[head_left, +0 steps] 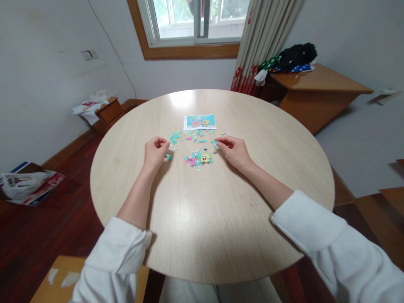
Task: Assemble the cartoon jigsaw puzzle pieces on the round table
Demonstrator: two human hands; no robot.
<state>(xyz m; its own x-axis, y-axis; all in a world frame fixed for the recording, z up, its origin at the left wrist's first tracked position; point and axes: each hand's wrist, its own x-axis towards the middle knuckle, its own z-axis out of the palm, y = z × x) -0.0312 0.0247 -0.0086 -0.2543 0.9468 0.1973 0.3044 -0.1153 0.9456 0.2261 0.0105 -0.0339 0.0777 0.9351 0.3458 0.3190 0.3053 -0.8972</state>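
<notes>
A partly joined jigsaw puzzle [197,159] lies flat on the round table [202,219], with a pink figure and a yellow one on turquoise. Left of it, my left hand [155,154] has thumb and fingers pinched together beside loose turquoise pieces; what lies in the pinch, if anything, is too small to tell. On the other side, my right hand [234,152] is closed at the fingertips on a turquoise puzzle piece [215,144]. Loose puzzle pieces [189,135] are scattered behind the joined part. Just above it sits a single small piece [204,149].
A printed reference picture [200,122] lies behind the pieces. Past the table's right edge stands a wooden desk [328,80] with dotted cloth [296,57] on it. A cardboard box [59,277] is at the lower left. A window [198,21] and curtain [265,38] are beyond.
</notes>
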